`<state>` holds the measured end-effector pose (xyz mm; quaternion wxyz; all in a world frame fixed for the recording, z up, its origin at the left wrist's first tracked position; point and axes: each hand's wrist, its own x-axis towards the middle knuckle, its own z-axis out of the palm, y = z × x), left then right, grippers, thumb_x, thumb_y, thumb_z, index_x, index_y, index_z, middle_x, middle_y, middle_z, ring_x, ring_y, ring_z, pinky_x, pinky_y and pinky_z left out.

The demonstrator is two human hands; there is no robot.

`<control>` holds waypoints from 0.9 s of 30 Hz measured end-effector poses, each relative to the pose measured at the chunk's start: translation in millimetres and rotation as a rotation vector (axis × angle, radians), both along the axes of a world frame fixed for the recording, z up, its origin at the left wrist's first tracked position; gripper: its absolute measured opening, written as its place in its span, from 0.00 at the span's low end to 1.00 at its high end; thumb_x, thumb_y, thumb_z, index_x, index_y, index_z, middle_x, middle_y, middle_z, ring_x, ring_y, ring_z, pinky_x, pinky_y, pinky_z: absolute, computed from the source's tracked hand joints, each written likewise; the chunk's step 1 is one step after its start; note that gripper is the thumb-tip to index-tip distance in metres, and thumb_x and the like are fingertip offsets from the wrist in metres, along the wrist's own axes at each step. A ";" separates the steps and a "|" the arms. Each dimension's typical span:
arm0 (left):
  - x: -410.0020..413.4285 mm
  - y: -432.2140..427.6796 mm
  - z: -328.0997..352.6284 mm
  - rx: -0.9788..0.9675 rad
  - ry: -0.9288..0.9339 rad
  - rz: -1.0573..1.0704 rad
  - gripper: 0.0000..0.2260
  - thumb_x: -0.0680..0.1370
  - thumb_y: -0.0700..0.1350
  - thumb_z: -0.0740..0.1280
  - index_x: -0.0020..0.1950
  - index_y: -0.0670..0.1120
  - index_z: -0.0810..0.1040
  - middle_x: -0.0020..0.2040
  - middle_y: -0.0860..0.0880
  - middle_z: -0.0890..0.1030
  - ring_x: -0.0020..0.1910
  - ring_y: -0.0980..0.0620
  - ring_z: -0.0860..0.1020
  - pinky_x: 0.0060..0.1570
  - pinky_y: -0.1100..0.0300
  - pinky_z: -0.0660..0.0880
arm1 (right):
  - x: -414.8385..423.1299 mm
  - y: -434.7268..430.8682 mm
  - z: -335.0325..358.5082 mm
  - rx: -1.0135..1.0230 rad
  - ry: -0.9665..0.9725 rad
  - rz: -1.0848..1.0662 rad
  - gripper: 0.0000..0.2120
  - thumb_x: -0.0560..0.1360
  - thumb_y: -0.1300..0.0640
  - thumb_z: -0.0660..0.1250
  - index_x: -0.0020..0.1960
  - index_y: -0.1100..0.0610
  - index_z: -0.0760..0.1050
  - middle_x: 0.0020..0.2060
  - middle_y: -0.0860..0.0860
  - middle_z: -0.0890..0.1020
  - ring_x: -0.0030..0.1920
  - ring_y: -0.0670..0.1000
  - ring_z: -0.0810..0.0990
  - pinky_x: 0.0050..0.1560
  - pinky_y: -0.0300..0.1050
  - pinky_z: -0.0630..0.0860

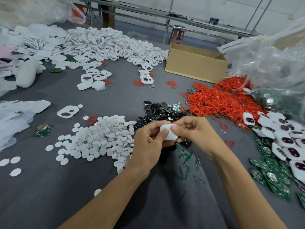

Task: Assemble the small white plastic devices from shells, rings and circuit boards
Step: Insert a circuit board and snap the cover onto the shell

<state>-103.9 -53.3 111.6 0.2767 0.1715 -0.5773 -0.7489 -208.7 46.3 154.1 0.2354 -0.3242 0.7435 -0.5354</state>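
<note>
Desk carries heaps around the grip: white shells far beyond-left, red rings beyond-right, circuit boards right. Finished units beside the boards: small batch done, most left, by my reckoning. Left grip and right grip both pinch one white device, thumbs pressing; black parts crowd just beyond.

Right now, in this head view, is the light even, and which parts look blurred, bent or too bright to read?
Head view: light soft and even, only faint shadow under the left hand and right hand; the white shell they hold is nearly washed out; the clear plastic bag at right glints; the far bench slants under wide-angle distortion; the upper-left shell heap is smeared.
</note>
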 end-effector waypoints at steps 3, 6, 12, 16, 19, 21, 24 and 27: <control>0.4 1.4 -0.8 -0.105 0.012 0.024 0.12 0.78 0.33 0.65 0.49 0.48 0.83 0.46 0.49 0.85 0.46 0.51 0.84 0.43 0.59 0.82 | -0.8 0.4 -1.7 -0.034 -0.042 -0.011 0.02 0.72 0.66 0.71 0.41 0.63 0.79 0.33 0.59 0.78 0.29 0.49 0.74 0.31 0.36 0.73; 1.4 1.9 -1.6 -0.159 0.026 0.034 0.12 0.78 0.33 0.66 0.49 0.50 0.83 0.45 0.51 0.85 0.45 0.50 0.85 0.43 0.58 0.82 | 0.3 1.4 -2.5 -0.082 -0.049 -0.007 0.02 0.71 0.68 0.71 0.40 0.64 0.79 0.32 0.58 0.76 0.28 0.49 0.70 0.29 0.36 0.70; 0.9 1.4 1.2 -0.089 0.032 0.026 0.12 0.79 0.34 0.66 0.49 0.50 0.83 0.46 0.48 0.85 0.45 0.48 0.85 0.42 0.59 0.82 | 0.7 -0.1 -3.4 -0.094 0.035 -0.050 0.06 0.71 0.65 0.72 0.38 0.56 0.81 0.27 0.53 0.77 0.25 0.46 0.71 0.28 0.34 0.70; 0.2 -0.7 4.0 0.059 0.030 -0.002 0.10 0.81 0.37 0.64 0.49 0.48 0.84 0.46 0.46 0.85 0.46 0.45 0.84 0.43 0.57 0.82 | 2.8 -3.5 -6.9 -0.043 0.204 -0.094 0.06 0.71 0.61 0.74 0.40 0.51 0.82 0.27 0.47 0.78 0.29 0.47 0.71 0.32 0.40 0.70; 1.2 -1.7 4.0 0.105 0.026 -0.002 0.08 0.81 0.40 0.64 0.50 0.44 0.84 0.46 0.46 0.85 0.46 0.45 0.84 0.44 0.55 0.83 | 2.1 -2.6 -5.6 -0.072 0.138 -0.077 0.05 0.69 0.63 0.75 0.41 0.55 0.83 0.31 0.58 0.80 0.33 0.51 0.74 0.38 0.45 0.72; 1.0 -2.0 3.4 0.098 0.016 0.004 0.08 0.80 0.40 0.65 0.49 0.44 0.84 0.47 0.47 0.85 0.47 0.47 0.84 0.44 0.55 0.83 | 1.3 -1.0 -4.2 -0.089 0.083 -0.057 0.05 0.68 0.65 0.75 0.39 0.57 0.82 0.32 0.63 0.80 0.34 0.52 0.75 0.39 0.44 0.74; -0.1 -0.2 2.5 0.075 0.004 0.020 0.08 0.79 0.38 0.65 0.47 0.45 0.84 0.45 0.48 0.85 0.46 0.49 0.84 0.41 0.58 0.82 | 2.2 -0.6 -4.4 -0.096 0.054 -0.043 0.06 0.66 0.68 0.75 0.38 0.60 0.81 0.29 0.58 0.77 0.29 0.47 0.73 0.33 0.34 0.72; 0.2 1.2 1.8 0.063 0.006 0.061 0.08 0.79 0.37 0.66 0.46 0.43 0.84 0.42 0.51 0.85 0.43 0.52 0.84 0.38 0.59 0.81 | 3.6 -4.4 -5.9 -0.112 0.055 -0.062 0.06 0.66 0.68 0.75 0.36 0.60 0.80 0.27 0.55 0.76 0.27 0.45 0.71 0.30 0.34 0.70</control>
